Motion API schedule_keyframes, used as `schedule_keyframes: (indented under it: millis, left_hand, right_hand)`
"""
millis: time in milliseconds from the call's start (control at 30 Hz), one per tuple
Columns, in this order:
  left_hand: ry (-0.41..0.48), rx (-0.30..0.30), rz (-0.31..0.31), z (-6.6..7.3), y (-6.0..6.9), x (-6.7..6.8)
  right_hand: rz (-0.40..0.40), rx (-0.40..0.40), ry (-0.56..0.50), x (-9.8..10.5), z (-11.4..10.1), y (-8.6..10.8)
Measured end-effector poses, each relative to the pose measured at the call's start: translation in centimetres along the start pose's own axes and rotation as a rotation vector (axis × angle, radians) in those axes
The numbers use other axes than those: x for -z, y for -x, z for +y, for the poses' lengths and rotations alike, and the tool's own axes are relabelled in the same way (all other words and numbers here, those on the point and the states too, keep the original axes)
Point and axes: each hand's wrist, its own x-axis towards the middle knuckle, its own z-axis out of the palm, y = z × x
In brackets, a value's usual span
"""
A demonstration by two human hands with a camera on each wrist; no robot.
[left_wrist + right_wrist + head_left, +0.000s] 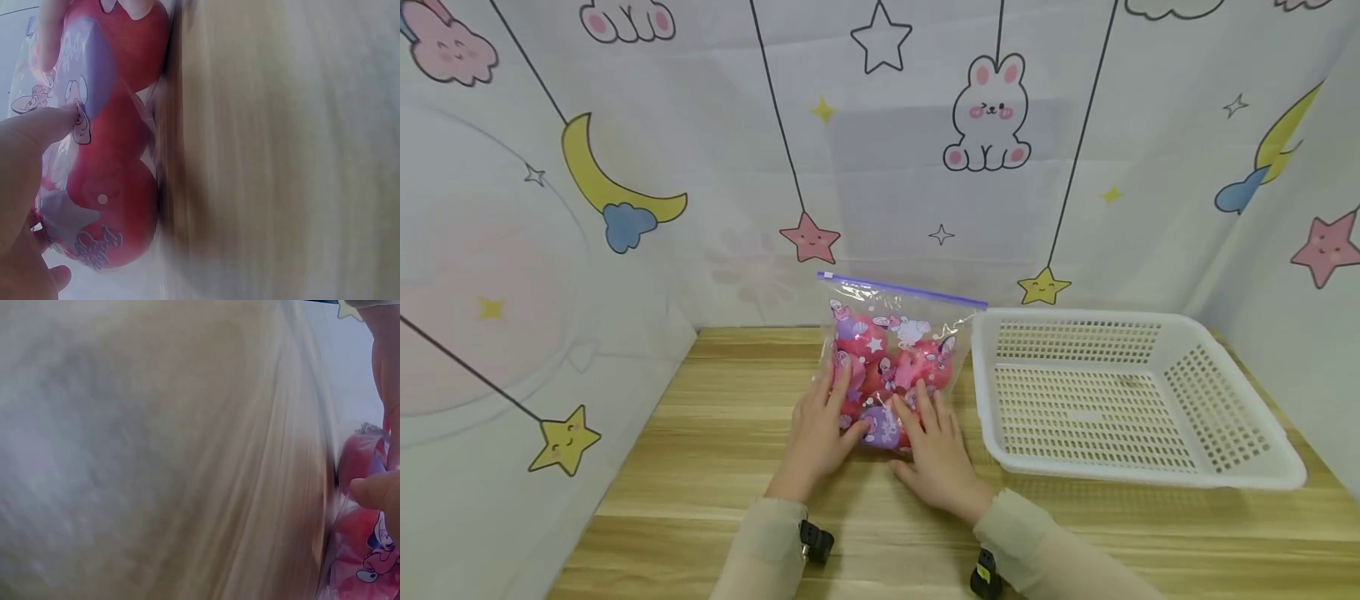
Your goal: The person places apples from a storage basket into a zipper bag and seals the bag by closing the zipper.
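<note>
A clear zip bag [966, 333] with a purple slider strip along its top and printed cartoon figures is on the wooden table. Through its film show several red round fruits [115, 209], whose exact kind I cannot tell. My left hand [822, 429] rests on the bag's left side, fingers extended and thumb toward the middle. On the lower right part of the bag lies my right hand [938, 454], its fingers also extended. The right wrist view shows the right thumb [375, 490] against the film. Both palms partly hide the bag's lower corners.
A white perforated plastic basket [1150, 479] stands on the table [700, 483] to the right, close beside the bag. Behind and at both sides hangs a white curtain [887, 192] printed with stars, moons and a rabbit. Small black devices [817, 542] sit at both wrists.
</note>
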Motion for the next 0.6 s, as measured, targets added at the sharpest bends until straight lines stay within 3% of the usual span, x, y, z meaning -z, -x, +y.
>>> schedule_keyframes:
  millis: [133,267,400,500,600]
  left_hand:
    - [-0.009,0.020,-0.027,-0.3,-0.6,-0.1]
    - [0.038,0.098,-0.046,-0.8,-0.9,-0.4]
    - [0.191,0.177,-0.054,-1.6,-1.0,-0.6]
    - [0.312,0.201,-0.070,-2.2,-1.0,-0.6]
    - [0.370,0.219,-0.094,-2.3,-0.9,-0.4]
  right_hand:
    - [0.045,-0.021,0.012,-0.2,0.4,-0.4]
    - [0.085,-0.049,-0.014,-0.4,0.5,-0.6]
    - [0.090,-0.093,-0.088,-0.6,0.6,-0.6]
    - [0.101,-0.118,-0.150,-0.5,0.7,-0.7]
    - [0.124,-0.123,-0.210,-0.3,0.8,-0.9]
